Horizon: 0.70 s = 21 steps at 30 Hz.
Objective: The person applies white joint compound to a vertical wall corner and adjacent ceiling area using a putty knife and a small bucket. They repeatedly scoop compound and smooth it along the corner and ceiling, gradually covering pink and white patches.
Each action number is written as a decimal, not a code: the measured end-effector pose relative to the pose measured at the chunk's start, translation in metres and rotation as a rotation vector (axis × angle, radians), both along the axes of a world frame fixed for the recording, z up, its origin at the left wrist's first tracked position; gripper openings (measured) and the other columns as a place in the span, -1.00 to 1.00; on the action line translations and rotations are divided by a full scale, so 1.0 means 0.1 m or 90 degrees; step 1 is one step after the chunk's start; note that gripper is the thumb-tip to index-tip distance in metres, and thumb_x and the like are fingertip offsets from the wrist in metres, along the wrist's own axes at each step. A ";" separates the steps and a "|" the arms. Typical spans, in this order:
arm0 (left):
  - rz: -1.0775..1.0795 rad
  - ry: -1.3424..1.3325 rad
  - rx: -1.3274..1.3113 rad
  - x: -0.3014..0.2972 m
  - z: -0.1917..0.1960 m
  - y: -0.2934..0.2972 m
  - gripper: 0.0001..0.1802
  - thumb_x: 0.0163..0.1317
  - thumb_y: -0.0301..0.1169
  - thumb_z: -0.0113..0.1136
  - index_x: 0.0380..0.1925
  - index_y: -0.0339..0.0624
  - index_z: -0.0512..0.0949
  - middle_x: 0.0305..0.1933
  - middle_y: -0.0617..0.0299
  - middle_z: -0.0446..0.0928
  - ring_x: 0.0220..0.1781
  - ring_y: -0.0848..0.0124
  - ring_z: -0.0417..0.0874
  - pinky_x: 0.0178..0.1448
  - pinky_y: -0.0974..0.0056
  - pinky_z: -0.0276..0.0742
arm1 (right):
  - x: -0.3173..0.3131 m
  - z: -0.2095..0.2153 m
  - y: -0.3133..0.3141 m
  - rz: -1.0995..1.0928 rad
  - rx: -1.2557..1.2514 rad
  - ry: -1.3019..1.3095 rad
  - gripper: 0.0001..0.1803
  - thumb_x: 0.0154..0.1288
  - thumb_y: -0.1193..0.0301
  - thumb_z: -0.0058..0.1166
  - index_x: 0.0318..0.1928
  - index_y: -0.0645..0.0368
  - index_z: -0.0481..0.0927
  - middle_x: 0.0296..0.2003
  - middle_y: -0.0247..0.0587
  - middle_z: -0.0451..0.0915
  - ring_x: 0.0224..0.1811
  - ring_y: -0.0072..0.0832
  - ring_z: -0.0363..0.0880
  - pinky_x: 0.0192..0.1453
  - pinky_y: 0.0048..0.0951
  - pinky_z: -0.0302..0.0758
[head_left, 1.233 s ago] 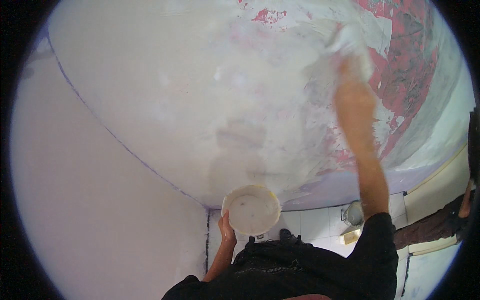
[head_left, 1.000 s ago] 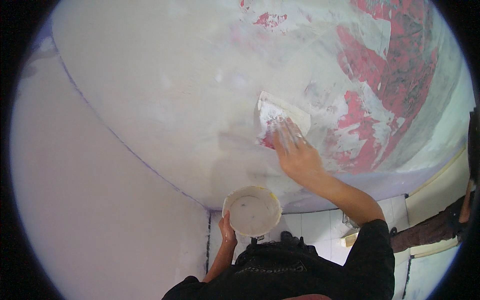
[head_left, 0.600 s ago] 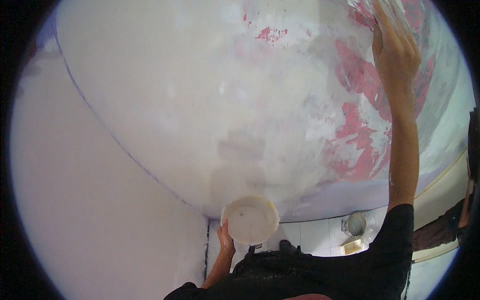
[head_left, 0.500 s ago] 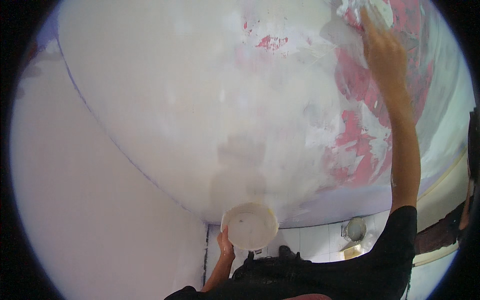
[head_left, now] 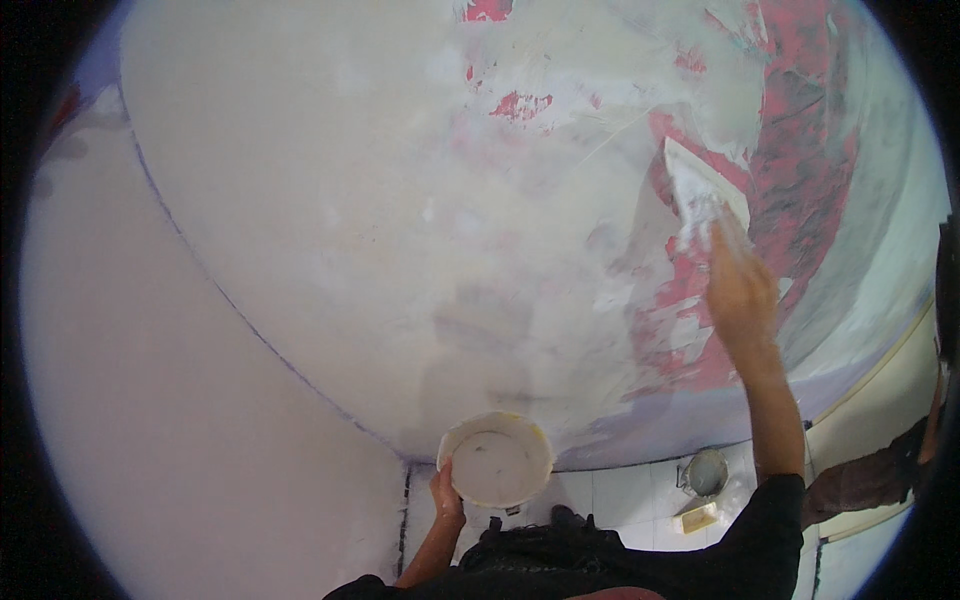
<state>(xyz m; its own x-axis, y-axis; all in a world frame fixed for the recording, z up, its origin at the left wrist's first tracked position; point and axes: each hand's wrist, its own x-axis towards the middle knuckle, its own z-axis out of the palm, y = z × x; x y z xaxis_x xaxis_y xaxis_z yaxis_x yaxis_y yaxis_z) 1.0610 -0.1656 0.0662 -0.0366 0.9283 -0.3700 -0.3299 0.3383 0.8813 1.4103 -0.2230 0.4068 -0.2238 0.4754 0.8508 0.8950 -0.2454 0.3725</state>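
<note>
My right hand [head_left: 742,285] grips a putty knife [head_left: 705,185] with a broad pale blade smeared with white paste. Its blade lies against the wall [head_left: 350,220], over a patch of pinkish-red paint [head_left: 800,170] streaked with white and grey. Low in the view, my left hand [head_left: 448,495] is closed on the left rim of a round whitish tub [head_left: 496,462]. Some pale residue coats the tub's inside. The fingers beneath the tub are hidden.
A side wall [head_left: 200,400] meets the worked wall at a dark corner line on the left. On the white tiled floor [head_left: 625,495] stand a grey bucket [head_left: 706,472] and a yellowish block-like thing [head_left: 699,517]. At the right edge a person's brown-clothed leg [head_left: 865,475] shows.
My right hand has come down the wall with the putty knife, whose blade now shows more fully. The left hand and tub stay nearly in place.
</note>
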 end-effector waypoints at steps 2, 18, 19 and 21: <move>-0.021 -0.038 0.025 -0.04 0.00 -0.17 -0.39 0.18 -0.03 0.05 -0.07 -0.45 0.43 -0.14 0.05 0.53 -0.12 0.31 0.53 0.01 0.25 0.40 | -0.03 0.30 -0.31 -0.033 0.004 0.113 -0.62 0.21 0.58 -0.08 0.08 0.32 0.41 0.05 0.08 0.46 0.00 -0.13 0.52 0.01 -0.30 0.47; -0.037 -0.075 0.012 0.06 0.01 -0.27 -0.33 0.20 0.01 0.04 0.01 -0.45 0.37 -0.07 0.03 0.49 -0.07 0.28 0.52 0.03 0.22 0.39 | -0.50 -0.07 0.22 -0.116 -0.026 -0.186 -0.52 0.24 0.39 -0.10 0.19 0.17 0.31 0.15 0.05 0.36 0.03 -0.19 0.48 0.03 -0.25 0.45; -0.047 -0.077 0.038 0.05 0.01 -0.24 -0.33 0.20 0.00 0.04 0.02 -0.46 0.37 -0.06 0.03 0.49 -0.06 0.28 0.52 0.04 0.22 0.39 | -0.63 -0.42 0.21 0.048 -0.203 0.029 -0.52 0.15 0.45 -0.08 0.13 0.21 0.37 0.16 0.06 0.35 0.16 -0.18 0.38 0.13 -0.26 0.41; -0.060 -0.070 0.066 0.00 0.01 -0.17 -0.33 0.20 0.00 0.03 0.02 -0.46 0.36 -0.05 0.02 0.49 -0.05 0.26 0.52 0.06 0.23 0.38 | -0.73 -0.85 0.14 0.131 -0.237 -0.097 -0.50 0.06 0.45 -0.05 0.10 0.24 0.41 0.15 0.06 0.36 0.20 -0.16 0.35 0.15 -0.25 0.40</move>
<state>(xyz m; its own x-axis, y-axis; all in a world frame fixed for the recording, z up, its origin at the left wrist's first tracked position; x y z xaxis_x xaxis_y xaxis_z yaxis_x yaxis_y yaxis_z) 1.0613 -0.1826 0.0671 0.0885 0.9590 -0.2692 -0.3973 0.2818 0.8734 1.3372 -0.2090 0.3217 -0.4552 0.6755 0.5801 0.8390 0.1074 0.5334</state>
